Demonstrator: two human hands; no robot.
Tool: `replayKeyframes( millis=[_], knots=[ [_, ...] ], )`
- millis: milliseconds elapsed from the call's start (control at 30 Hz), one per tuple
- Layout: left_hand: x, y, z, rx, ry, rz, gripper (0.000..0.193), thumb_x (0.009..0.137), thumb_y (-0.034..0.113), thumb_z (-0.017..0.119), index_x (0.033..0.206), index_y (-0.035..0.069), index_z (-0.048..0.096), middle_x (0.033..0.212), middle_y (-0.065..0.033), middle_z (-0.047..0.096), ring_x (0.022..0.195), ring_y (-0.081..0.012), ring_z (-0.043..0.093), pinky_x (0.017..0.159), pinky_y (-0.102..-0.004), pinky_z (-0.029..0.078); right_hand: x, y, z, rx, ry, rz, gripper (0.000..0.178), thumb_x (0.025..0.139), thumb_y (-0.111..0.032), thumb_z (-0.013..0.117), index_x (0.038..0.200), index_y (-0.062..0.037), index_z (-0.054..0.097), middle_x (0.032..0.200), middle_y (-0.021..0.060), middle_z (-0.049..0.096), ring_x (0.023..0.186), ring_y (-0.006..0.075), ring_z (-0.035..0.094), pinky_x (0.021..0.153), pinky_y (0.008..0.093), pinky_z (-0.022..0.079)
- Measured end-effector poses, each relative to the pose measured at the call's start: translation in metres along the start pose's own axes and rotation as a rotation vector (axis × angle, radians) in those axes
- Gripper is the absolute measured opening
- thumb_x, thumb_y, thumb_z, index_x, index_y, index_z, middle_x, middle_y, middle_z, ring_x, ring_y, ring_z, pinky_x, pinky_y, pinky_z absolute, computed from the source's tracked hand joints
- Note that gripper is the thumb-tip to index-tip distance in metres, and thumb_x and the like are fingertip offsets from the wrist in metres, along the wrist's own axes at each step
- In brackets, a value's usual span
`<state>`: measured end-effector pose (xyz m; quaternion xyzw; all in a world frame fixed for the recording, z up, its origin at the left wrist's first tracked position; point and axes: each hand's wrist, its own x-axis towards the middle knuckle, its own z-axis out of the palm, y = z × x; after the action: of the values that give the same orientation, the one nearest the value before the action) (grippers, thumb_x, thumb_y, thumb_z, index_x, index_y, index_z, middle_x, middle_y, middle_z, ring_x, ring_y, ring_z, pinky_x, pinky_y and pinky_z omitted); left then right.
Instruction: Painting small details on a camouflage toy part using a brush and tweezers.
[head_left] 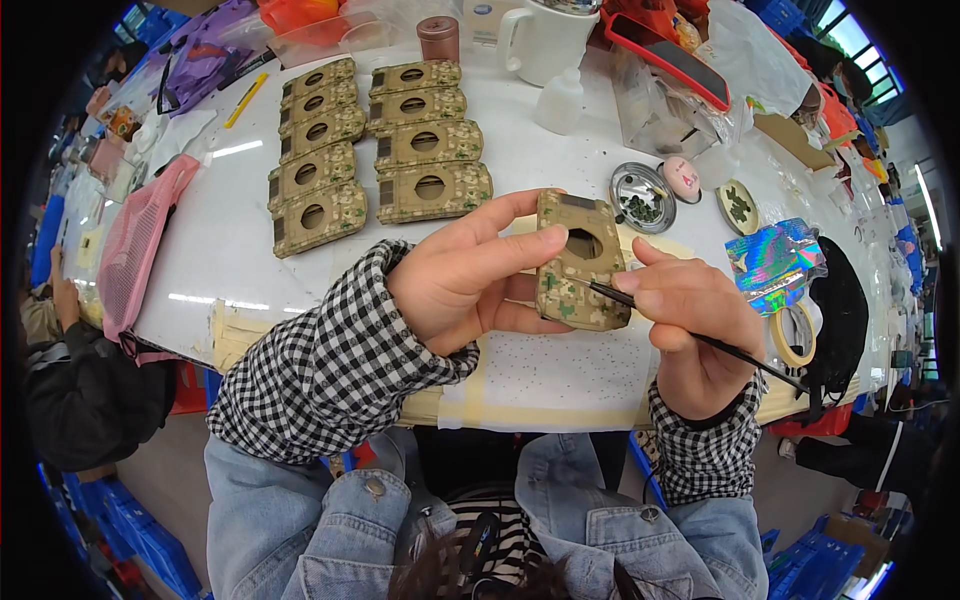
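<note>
My left hand grips a camouflage-patterned casing with a round hole, thumb on its upper face and fingers along its side and underneath. In my right hand is a thin paintbrush with a black handle, held like a pen. Its tip meets or almost meets the casing's face below the hole. Similar casings stand in two columns on the table, a left column and a right column. Beyond my right hand, a round metal dish holds dark green bits or paint, beside a small oval dish with green patches.
A speckled white sheet lies under my hands. A white pitcher, squeeze bottle and red-cased phone stand at the back. To the right are a shiny pouch and tape roll; leftward, a pink bag and another person.
</note>
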<state>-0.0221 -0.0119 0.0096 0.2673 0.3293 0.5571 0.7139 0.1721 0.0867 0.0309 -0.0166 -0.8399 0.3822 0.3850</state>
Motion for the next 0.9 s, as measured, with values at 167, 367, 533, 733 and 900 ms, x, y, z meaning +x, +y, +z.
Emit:
replayKeyframes(
  millis=[167, 367, 533, 733, 900],
  knots=[
    [0.0002, -0.001, -0.0002, -0.001, 0.01, 0.0, 0.053, 0.097, 0.025, 0.045, 0.14, 0.005, 0.024, 0.128, -0.0105, 0.048, 0.111, -0.0197, 0.056, 0.088, -0.036, 0.054, 0.0006, 0.0011, -0.0001, -0.018, -0.011, -0.024, 0.019, 0.078, -0.01, 0.071, 0.093, -0.0019, 0.064, 0.091, 0.0135, 0.067, 0.089, 0.0262, 0.066, 0.091, 0.0466, 0.049],
    [0.0001, -0.0018, -0.001, -0.009, 0.007, -0.009, 0.052, 0.097, 0.026, 0.045, 0.14, 0.006, 0.025, 0.128, -0.0103, 0.048, 0.111, -0.0192, 0.056, 0.087, -0.0358, 0.054, 0.0, 0.0026, 0.0007, -0.018, 0.003, -0.049, 0.02, 0.078, -0.011, 0.071, 0.094, -0.0018, 0.064, 0.091, 0.0132, 0.067, 0.088, 0.0263, 0.066, 0.09, 0.0467, 0.049],
    [0.0005, -0.0016, -0.0008, -0.006, 0.005, -0.001, 0.052, 0.097, 0.026, 0.045, 0.14, 0.006, 0.025, 0.128, -0.0098, 0.049, 0.112, -0.0189, 0.055, 0.087, -0.0362, 0.054, 0.0011, 0.0009, 0.0002, -0.041, -0.01, -0.042, 0.02, 0.077, -0.011, 0.071, 0.093, -0.0019, 0.064, 0.091, 0.013, 0.068, 0.088, 0.0262, 0.066, 0.09, 0.0463, 0.049],
    [-0.0002, -0.0012, 0.0001, 0.0, 0.012, -0.002, 0.052, 0.097, 0.026, 0.045, 0.14, 0.006, 0.025, 0.127, -0.0099, 0.049, 0.112, -0.0192, 0.056, 0.088, -0.0369, 0.053, 0.0016, 0.0009, 0.0012, -0.046, -0.012, -0.045, 0.02, 0.077, -0.01, 0.072, 0.093, -0.0019, 0.064, 0.091, 0.0128, 0.067, 0.088, 0.0261, 0.066, 0.09, 0.0464, 0.049],
    [0.0005, -0.0006, -0.0005, 0.007, 0.005, -0.01, 0.051, 0.097, 0.026, 0.045, 0.14, 0.005, 0.026, 0.127, -0.0103, 0.049, 0.111, -0.0195, 0.056, 0.089, -0.0371, 0.053, 0.0018, 0.0, 0.0008, -0.052, -0.016, -0.039, 0.02, 0.077, -0.01, 0.072, 0.093, -0.0019, 0.064, 0.09, 0.0126, 0.067, 0.088, 0.0259, 0.066, 0.09, 0.046, 0.049]
  ],
)
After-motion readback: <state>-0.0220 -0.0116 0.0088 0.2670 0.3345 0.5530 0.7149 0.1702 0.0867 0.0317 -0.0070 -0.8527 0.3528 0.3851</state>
